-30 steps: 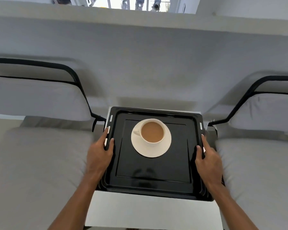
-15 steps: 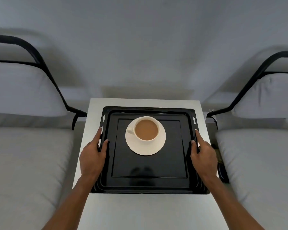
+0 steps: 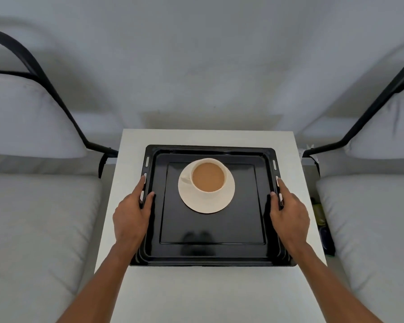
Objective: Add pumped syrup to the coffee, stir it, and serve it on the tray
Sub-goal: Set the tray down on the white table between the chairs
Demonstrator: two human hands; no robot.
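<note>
A black square tray (image 3: 210, 255) lies flat on a small white table (image 3: 196, 294). On the tray's far half stands a white cup of milky coffee (image 3: 208, 177) on a white saucer (image 3: 205, 202), its handle pointing left. My left hand (image 3: 132, 214) grips the tray's left rim, thumb on the inside and fingers along the outside. My right hand (image 3: 289, 212) grips the right rim the same way. No syrup pump or spoon is in view.
Grey cushioned chairs with black metal frames flank the table: one on the left (image 3: 33, 206), one on the right (image 3: 373, 206). A grey wall (image 3: 201, 66) rises just behind the table. A dark object (image 3: 322, 220) lies in the gap by the right chair.
The tray has come down from above the table's near edge onto the tabletop and now sits still. Both hands keep hold of its rims. The camera has tilted downward.
</note>
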